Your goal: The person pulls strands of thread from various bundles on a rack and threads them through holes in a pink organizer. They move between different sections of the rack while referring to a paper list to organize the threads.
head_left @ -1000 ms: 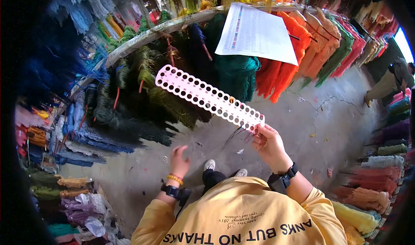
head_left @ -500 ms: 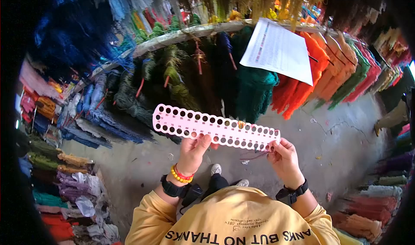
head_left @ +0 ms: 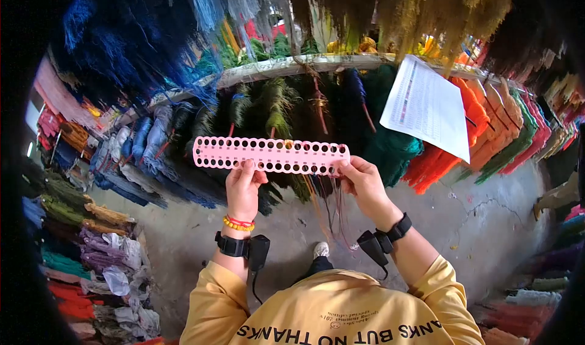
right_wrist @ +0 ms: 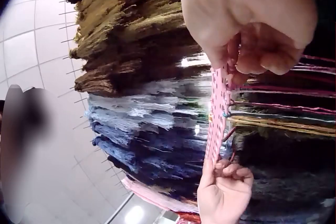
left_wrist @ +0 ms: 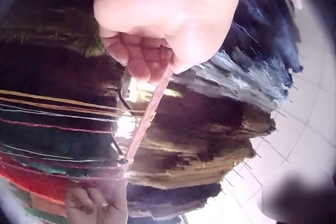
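Observation:
A long pink card with two rows of numbered holes (head_left: 268, 155) is held nearly level in the head view. The left hand (head_left: 243, 193) pinches its lower edge left of the middle, and the right hand (head_left: 364, 188) grips its right end. Thin threads (head_left: 332, 208) in orange, dark and reddish tones hang from the card's right part. In the left wrist view the card (left_wrist: 142, 129) is seen edge-on below the left hand (left_wrist: 163, 24). The right wrist view has the right hand (right_wrist: 252, 24) pinching one end of the card (right_wrist: 217, 113).
Behind the card, hanks of green, blue and orange yarn (head_left: 475, 119) hang from a curved pale rail (head_left: 268, 71). A printed white sheet (head_left: 426, 107) lies over some hanks. More yarn (head_left: 116, 247) is piled at left, and grey floor (head_left: 475, 211) lies below.
The left hand has come up and taken hold of the card, which has turned from slanted to nearly level and moved left. The rail and sheet appear lower and further right in view.

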A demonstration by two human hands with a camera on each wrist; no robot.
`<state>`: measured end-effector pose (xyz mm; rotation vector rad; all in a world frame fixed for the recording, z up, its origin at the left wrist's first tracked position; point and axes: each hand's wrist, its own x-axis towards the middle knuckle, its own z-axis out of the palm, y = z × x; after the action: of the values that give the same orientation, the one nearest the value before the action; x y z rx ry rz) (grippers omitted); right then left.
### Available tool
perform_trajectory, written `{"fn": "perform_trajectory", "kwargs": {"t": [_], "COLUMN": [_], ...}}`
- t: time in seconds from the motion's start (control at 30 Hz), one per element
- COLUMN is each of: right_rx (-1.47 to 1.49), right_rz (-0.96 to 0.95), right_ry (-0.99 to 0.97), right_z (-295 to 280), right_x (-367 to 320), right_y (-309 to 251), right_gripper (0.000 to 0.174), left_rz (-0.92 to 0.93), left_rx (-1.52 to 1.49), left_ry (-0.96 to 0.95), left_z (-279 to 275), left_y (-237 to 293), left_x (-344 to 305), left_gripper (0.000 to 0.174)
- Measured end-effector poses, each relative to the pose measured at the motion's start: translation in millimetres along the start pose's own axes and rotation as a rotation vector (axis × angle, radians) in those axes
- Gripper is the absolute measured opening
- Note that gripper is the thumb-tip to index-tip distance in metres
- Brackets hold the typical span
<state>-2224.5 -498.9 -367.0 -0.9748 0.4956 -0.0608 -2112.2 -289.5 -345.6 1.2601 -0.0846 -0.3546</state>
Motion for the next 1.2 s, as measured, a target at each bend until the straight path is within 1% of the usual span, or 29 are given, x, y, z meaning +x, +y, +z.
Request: {"fn": "perform_trajectory", "kwargs": {"t": [0.1,0.23,0.33,0.43,0.53,0.67,0.8,0.83,0.9,0.93,0.97,1.07,1.2], "right_rx": [-0.029,-0.022,-0.057,-0.07,-0.067,-0.014,-0.134,-0.168,-0.222,-0.221,-0.218,-0.187,-0.179], "right_rz": [0.02,0.03,0.019,0.001,0.018,0.02,-0.044,-0.064,-0.071,-0.066,-0.06,-0.048,-0.04], "right_ry": [-0.007,0.044,0.071,0.078,0.086,0.099,0.137,0.131,0.136,0.138,0.14,0.124,0.06], "right_z": [9,12,13,11,7,2,2,1,1,1,1,-2,-15], "right_x": [25,42,52,61,64,66,73,76,79,79,78,78,86], "right_y": [14,22,21,29,35,38,45,48,49,47,45,42,44], "right_gripper": [0.018,0.018,0.019,0.02,0.021,0.023,0.026,0.026,0.024,0.024,0.024,0.021,0.018], "left_rz": [-0.048,-0.072,-0.067,-0.078,-0.15,-0.161,-0.084,-0.068,-0.051,-0.038,-0.048,-0.088,-0.08], "left_rx": [-0.051,-0.041,-0.061,-0.1,-0.06,0.004,-0.004,0.039,0.073,0.091,0.044,0.048,0.048], "left_ry": [0.067,0.077,0.041,0.041,0.002,-0.064,-0.117,-0.082,-0.089,-0.092,-0.107,-0.096,-0.036], "left_z": [-18,-26,-31,-37,-43,-47,-43,-37,-35,-34,-35,-36,-28], "left_y": [-6,-13,-22,-27,-32,-41,-44,-40,-40,-40,-41,-44,-48], "left_x": [11,19,27,31,31,36,42,43,44,46,46,41,35], "left_gripper": [0.018,0.021,0.022,0.019,0.016,0.016,0.021,0.024,0.025,0.025,0.022,0.022,0.02]}}
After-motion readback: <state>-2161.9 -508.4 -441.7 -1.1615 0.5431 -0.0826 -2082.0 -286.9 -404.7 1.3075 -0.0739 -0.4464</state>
